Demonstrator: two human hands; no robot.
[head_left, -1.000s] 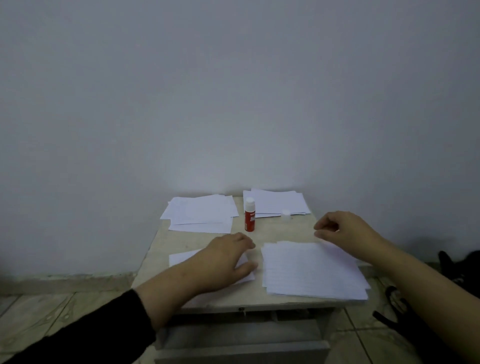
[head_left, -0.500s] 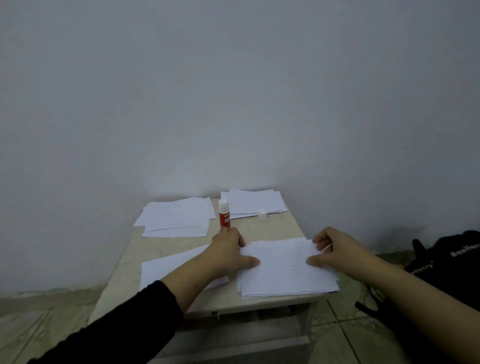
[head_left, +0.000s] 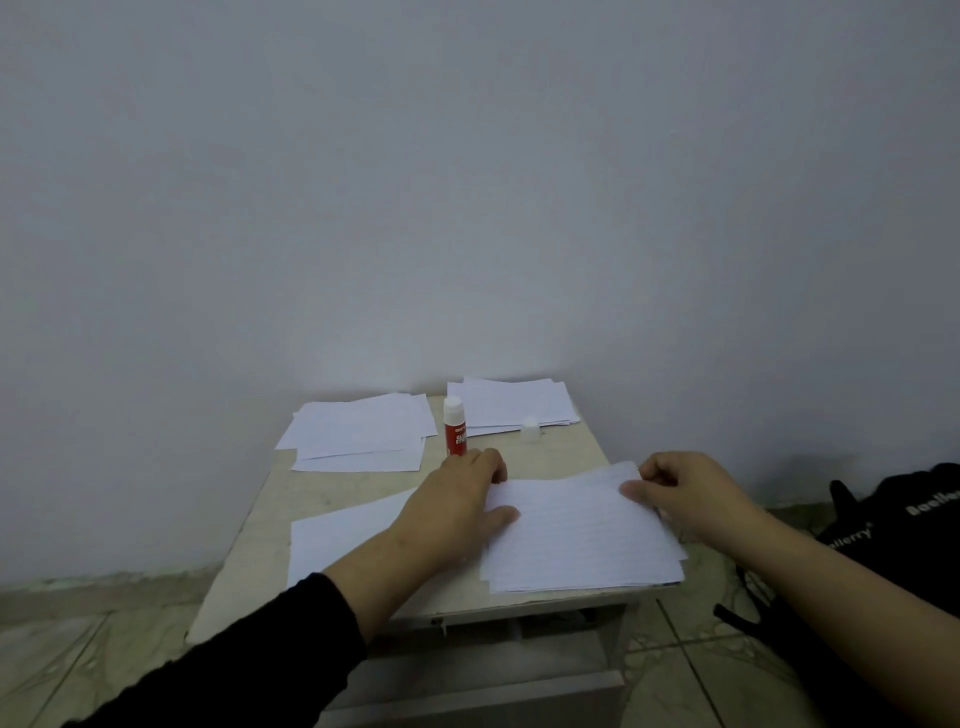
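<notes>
White paper stack (head_left: 587, 564) lies on the beige surface (head_left: 337, 486); my right grip (head_left: 680, 493) pinches its top sheet (head_left: 582, 506), my left grip (head_left: 457, 504) presses it flat. Grey wall (head_left: 467, 208) rises just beyond.

A small table (head_left: 566, 454) bears a lined paper stack (head_left: 582, 540) front right, a loose sheet (head_left: 337, 535) front left, a left pile (head_left: 358, 431) and a right pile (head_left: 514, 405) behind, an upright glue stick (head_left: 454, 427) and a cap (head_left: 529, 430).
</notes>
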